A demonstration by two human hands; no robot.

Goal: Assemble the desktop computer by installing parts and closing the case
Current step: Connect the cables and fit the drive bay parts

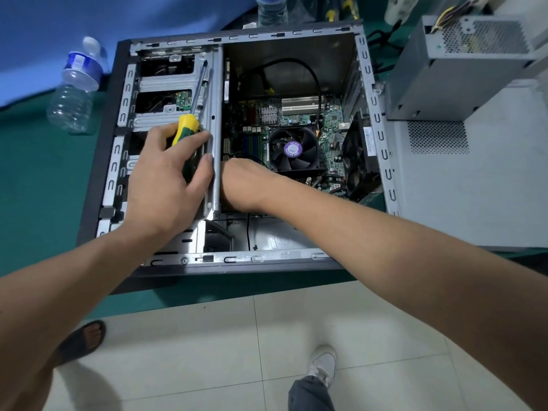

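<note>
An open desktop case (382, 161) lies on its side on a green table. Inside it are the motherboard (329, 120) with a black CPU fan (293, 149) and a metal drive cage (166, 93) on the left. My left hand (166, 179) grips a yellow-and-green screwdriver (186, 126) whose shaft points up over the drive cage, while its fingers rest on the cage's upright metal bar. My right hand (246, 185) reaches into the case just right of that bar, below the fan. Its fingers are hidden behind the bar.
A grey power supply (462, 63) with loose cables sits on the removed side panel (474, 188) at the right. Clear plastic bottles stand at the left (77, 90) and at the back (271, 8). A black cable (314, 75) loops inside the case. Tiled floor lies below the table edge.
</note>
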